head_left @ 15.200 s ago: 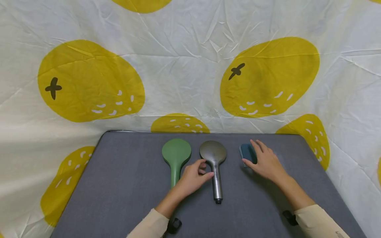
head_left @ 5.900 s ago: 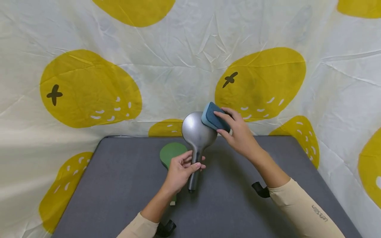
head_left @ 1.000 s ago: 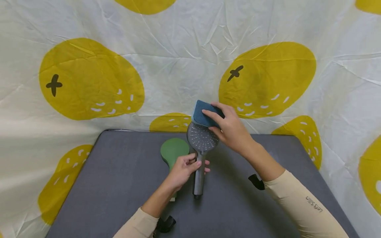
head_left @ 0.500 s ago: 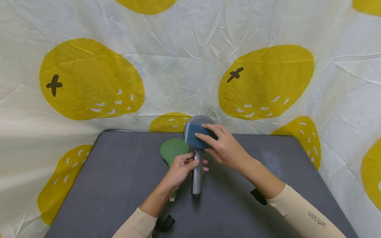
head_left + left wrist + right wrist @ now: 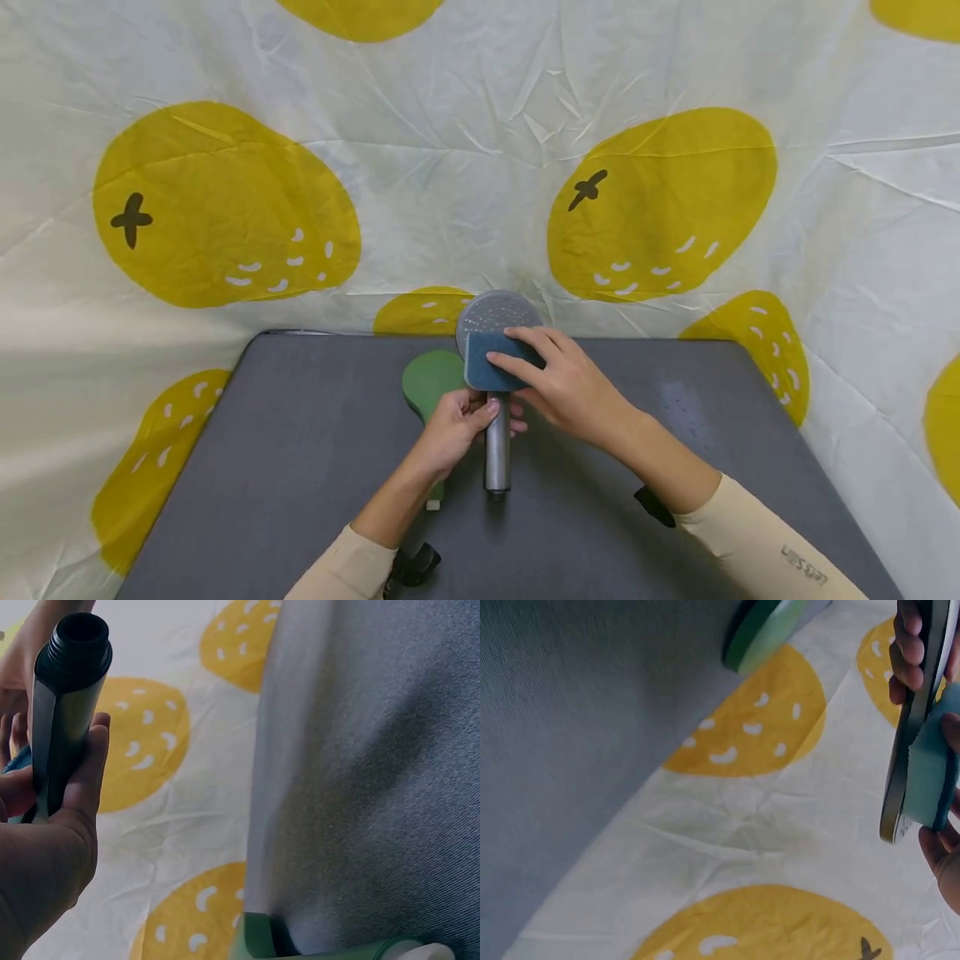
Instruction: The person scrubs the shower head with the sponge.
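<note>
My left hand grips the handle of a grey shower head, held above the table with its nozzle face toward me. In my right hand is a blue sponge, pinched between thumb and fingers. The sponge lies against the lower part of the nozzle face and hides it. From the right wrist view, the light-blue side of the sponge touches the shower head. The left wrist view shows the threaded end of the handle.
A green shower head lies on the grey table, partly behind my left hand. Faint wet-looking spots mark the table at right. Behind the table hangs a white cloth with yellow fruit prints.
Over the last second the sponge has moved down from the shower head's top edge across its nozzle face. Earlier, the shower head lay on the table; since then it was lifted and turned over.
</note>
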Available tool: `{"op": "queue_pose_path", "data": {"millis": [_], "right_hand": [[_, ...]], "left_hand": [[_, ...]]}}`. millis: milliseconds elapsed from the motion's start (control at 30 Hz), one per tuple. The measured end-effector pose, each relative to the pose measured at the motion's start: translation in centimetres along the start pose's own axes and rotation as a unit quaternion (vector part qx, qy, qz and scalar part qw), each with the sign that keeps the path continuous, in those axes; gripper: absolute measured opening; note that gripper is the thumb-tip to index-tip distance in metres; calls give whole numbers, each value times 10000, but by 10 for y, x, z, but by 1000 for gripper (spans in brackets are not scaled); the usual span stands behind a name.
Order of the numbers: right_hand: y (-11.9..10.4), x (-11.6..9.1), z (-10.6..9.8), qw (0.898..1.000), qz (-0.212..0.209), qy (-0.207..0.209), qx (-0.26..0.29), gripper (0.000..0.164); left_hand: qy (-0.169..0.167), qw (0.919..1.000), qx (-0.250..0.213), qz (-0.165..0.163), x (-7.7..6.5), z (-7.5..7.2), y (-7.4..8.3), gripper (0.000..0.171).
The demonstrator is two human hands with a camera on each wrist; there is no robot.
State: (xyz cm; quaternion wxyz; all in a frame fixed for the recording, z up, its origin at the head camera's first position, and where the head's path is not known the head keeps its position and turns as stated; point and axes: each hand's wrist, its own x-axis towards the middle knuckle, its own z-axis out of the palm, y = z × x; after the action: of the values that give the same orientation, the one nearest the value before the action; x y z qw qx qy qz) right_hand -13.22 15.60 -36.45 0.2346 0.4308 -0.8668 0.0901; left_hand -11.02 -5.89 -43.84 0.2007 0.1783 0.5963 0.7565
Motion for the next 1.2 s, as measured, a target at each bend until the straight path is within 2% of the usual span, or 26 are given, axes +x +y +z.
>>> {"op": "queue_pose_path", "data": {"millis": [267, 500, 833, 1200], "right_hand": [[29, 18, -17, 9989, 413, 186, -154, 66], [41, 26, -19, 9970, 487, 490, -337, 64], [23, 13, -12, 9943, 300, 453, -918, 66], [7, -8, -15, 9960, 105, 3, -892, 65]], "left_hand": [[-66, 10000, -31, 10, 1, 2, 5, 40], [98, 9998, -105, -97, -1, 1, 6, 41], [158, 9998, -88, -61, -1, -2, 6, 41], [187, 9995, -253, 63, 2, -1, 11, 38]]}}
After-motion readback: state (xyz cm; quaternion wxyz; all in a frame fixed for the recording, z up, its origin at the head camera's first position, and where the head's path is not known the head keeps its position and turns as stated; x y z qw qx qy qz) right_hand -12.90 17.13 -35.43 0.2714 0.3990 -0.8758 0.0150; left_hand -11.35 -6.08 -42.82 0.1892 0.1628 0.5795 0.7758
